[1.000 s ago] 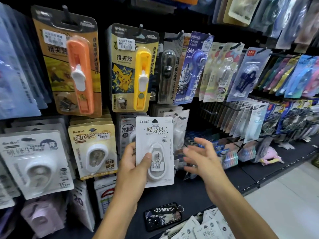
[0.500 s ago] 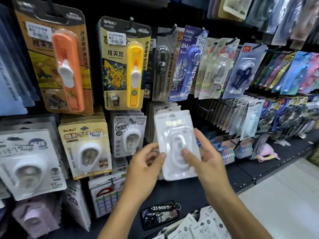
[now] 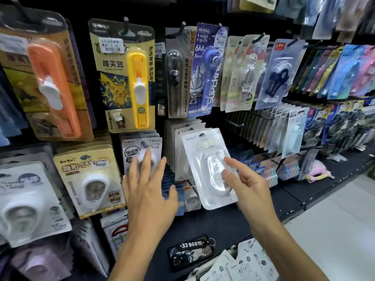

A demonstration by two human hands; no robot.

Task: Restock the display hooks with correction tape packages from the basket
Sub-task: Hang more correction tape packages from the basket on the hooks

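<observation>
My right hand (image 3: 246,185) pinches a white correction tape package (image 3: 205,165) by its clear blister, thumb on the front. The package is tilted and held up in front of a row of the same white packages hanging on a hook (image 3: 183,136). Its hang hole sits near the top of that row. My left hand (image 3: 149,187) is spread, fingers straight, in front of a grey-labelled package (image 3: 140,148) just to the left, and holds nothing. More white correction tape packages (image 3: 241,266) lie in a pile at the bottom edge; the basket itself is hidden.
The black pegboard wall is dense with hanging packs: orange (image 3: 50,88) and yellow (image 3: 138,88) tools above, a beige tape pack (image 3: 89,179) at left. An empty hook (image 3: 235,123) sticks out right of the white row. A phone with a key tag (image 3: 191,252) lies on the shelf ledge.
The package passed from my left hand to my right and was lifted up and right to the hanging white row. My left hand let go and opened to the left.
</observation>
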